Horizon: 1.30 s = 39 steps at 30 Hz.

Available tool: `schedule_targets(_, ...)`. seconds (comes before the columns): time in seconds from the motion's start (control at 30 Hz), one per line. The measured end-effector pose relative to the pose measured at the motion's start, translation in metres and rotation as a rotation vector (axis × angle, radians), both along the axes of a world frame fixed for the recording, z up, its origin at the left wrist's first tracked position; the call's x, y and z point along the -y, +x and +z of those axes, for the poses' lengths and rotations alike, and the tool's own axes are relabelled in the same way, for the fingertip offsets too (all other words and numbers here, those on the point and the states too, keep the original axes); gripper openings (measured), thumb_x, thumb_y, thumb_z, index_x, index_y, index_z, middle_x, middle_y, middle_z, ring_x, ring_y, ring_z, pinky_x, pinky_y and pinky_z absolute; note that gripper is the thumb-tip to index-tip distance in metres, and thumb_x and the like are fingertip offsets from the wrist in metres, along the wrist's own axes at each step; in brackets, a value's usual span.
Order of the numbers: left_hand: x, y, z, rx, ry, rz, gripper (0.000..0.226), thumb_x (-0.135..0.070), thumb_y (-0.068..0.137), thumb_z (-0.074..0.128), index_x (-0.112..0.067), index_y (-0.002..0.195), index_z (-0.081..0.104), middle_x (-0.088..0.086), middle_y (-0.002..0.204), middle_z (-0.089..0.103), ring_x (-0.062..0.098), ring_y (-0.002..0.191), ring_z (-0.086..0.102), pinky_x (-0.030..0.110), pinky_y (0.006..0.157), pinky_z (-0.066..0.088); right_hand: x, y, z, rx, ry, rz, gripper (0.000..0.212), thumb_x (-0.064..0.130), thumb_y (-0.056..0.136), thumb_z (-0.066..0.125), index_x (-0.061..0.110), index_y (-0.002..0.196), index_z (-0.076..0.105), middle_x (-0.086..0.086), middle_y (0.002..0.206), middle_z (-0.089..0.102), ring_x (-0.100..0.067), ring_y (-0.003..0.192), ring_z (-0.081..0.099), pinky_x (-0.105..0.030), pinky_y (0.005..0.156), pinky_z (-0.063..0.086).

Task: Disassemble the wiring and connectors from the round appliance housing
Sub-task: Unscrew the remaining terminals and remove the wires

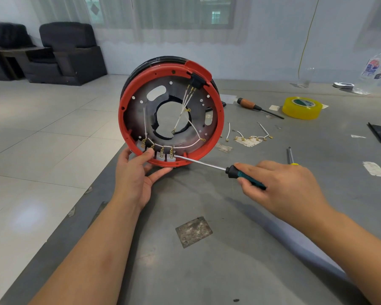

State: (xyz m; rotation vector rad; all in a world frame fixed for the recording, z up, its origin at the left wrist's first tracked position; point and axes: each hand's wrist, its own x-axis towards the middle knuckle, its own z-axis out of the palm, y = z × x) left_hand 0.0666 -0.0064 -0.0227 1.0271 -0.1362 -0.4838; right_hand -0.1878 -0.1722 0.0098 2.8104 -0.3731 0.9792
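Housing: we are finding the round appliance housing [171, 115] standing on edge at the near left edge of the grey table [240, 249], its open red-rimmed side facing us.
Left hand: the left hand [139, 172] is gripping the lower rim, thumb lying inside near the terminals, fingers curled under the outside; we are judging this a steadying hold.
Right hand: the right hand [279, 183] is wrapped closed around the black and teal handle of a screwdriver [209, 165], right of the housing.
Tool contact: the shaft is running left and its tip is meeting the rightmost of four brass connectors [171, 151] along the lower rim; we cannot tell whether it is seated in a screw or prying.
Work done: several short white leads with brass ends, the removed wires [249, 136], are lying loose on the table right of the housing. We are taking these as already stripped out.
Work left: white wiring [185, 106] is fanning from a black socket block [196, 81] at the upper rim, and a line is linking the lower terminals. We are rating the task as partly done, with most of the harness in place.
Other items: a wooden-handled screwdriver [257, 107], a yellow tape roll [302, 107] and a plastic bottle [376, 69] are sitting far right.
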Motion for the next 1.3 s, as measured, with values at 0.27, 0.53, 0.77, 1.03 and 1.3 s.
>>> schedule_targets(0.27,0.002,-0.001,-0.005,0.031,0.012,0.017,0.039,0.002,0.099,0.066,-0.023,0.127,0.056,0.008,0.124,0.07,0.029,0.099,0.079,0.054,0.071,0.065,-0.005,0.002,0.0,-0.062,0.054,-0.023,0.03,0.034,0.091,0.07,0.027,0.119,0.076,0.004,0.079,0.071,-0.027,0.06,0.065,-0.032,0.047,0.048)
schedule_targets(0.53,0.002,-0.001,-0.004,0.03,0.019,0.037,0.04,0.002,0.099,0.065,-0.024,0.128,0.053,0.008,0.129,0.068,0.028,0.098,0.079,0.05,0.069,0.066,-0.006,0.002,0.0,-0.076,0.115,-0.006,0.03,0.034,0.092,0.07,0.027,0.121,0.076,0.003,0.078,0.071,-0.026,0.061,0.065,-0.035,0.05,0.051)
schedule_targets(0.77,0.003,0.0,-0.005,0.041,0.026,0.041,0.043,0.002,0.099,0.067,-0.028,0.126,0.052,0.007,0.128,0.068,0.026,0.095,0.08,0.05,0.07,0.066,-0.005,0.001,-0.003,-0.173,0.16,-0.031,0.044,0.051,0.097,0.047,0.033,0.132,0.067,0.009,0.089,0.07,-0.02,0.072,0.066,-0.034,0.054,0.053)
schedule_targets(1.03,0.004,0.001,-0.005,0.024,0.003,0.043,0.052,0.003,0.099,0.066,-0.028,0.136,0.048,0.003,0.125,0.071,0.028,0.097,0.08,0.053,0.071,0.066,-0.004,0.005,-0.012,-0.399,0.321,-0.087,0.046,0.065,0.097,0.038,0.04,0.131,0.056,0.017,0.109,0.064,-0.014,0.096,0.062,-0.032,0.067,0.05)
schedule_targets(1.3,0.003,-0.002,-0.004,0.059,-0.007,0.029,0.061,0.006,0.1,0.062,-0.03,0.148,0.051,0.0,0.132,0.069,0.026,0.101,0.079,0.055,0.074,0.066,-0.012,0.009,-0.013,-0.379,0.477,-0.047,0.041,0.055,0.1,0.045,0.034,0.133,0.059,0.007,0.109,0.069,-0.014,0.092,0.062,-0.038,0.078,0.057)
